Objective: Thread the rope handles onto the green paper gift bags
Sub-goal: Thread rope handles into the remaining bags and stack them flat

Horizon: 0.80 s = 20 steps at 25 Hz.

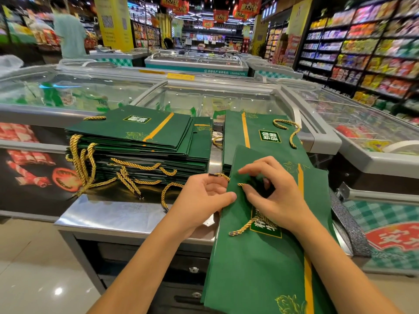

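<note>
A flat green paper gift bag (267,257) with a yellow stripe lies tilted across the right end of the steel counter, its top edge between my hands. My left hand (204,196) grips that edge and holds the gold rope handle (221,176) near its dark tip. My right hand (272,191) pinches the rope where it shows at a hole in the bag front. The rope's frayed other end (240,230) trails from under my right wrist across the bag.
A tall stack of green bags (140,150) with rope handles fills the counter's left half. A second lower stack (260,137) lies behind the held bag. Loose gold ropes (127,180) hang at the steel counter (108,216) front. Glass-topped freezers (204,100) stand behind.
</note>
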### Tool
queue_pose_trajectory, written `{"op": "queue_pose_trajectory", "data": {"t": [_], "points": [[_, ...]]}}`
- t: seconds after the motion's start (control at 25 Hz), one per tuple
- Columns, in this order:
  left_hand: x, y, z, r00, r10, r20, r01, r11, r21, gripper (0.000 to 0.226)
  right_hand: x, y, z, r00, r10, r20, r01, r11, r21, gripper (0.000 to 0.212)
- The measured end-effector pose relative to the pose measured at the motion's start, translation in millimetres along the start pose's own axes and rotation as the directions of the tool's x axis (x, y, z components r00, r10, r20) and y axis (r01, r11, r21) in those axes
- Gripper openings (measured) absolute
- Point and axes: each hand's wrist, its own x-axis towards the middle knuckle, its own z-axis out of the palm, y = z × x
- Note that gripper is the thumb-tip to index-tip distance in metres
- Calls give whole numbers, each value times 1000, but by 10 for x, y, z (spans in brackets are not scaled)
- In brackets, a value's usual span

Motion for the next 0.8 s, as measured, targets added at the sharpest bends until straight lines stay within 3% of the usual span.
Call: {"op": "queue_pose_trajectory", "data": {"t": [0.12, 0.2, 0.32, 0.48, 0.6, 0.8], "points": [[-14, -2, -14, 1000, 20, -1, -20, 1000, 17, 33, 61, -67, -57, 976, 88, -198, -70, 993, 99, 23], [-23, 3, -26, 1000, 29, -5, -29, 999, 31, 27, 97, -109, -143, 958, 151, -244, -118, 982, 146, 16], [-39, 25, -28, 998, 36, -42, -35, 999, 32, 23, -21, -160, -269, 978, 183, -105, -178, 983, 52, 6], [-25, 11, -26, 998, 50, -42, -47, 998, 52, 24, -326, -164, -223, 971, 237, 23, -228, 954, -197, 25], [-27, -13, -26, 998, 57, -33, -55, 997, 57, 25, -400, -101, -190, 966, 249, -71, -254, 965, -72, 11], [-58, -22, -38, 997, 74, -13, -73, 997, 21, 27, -421, -53, -224, 940, 314, -137, -292, 943, 158, 9]]}}
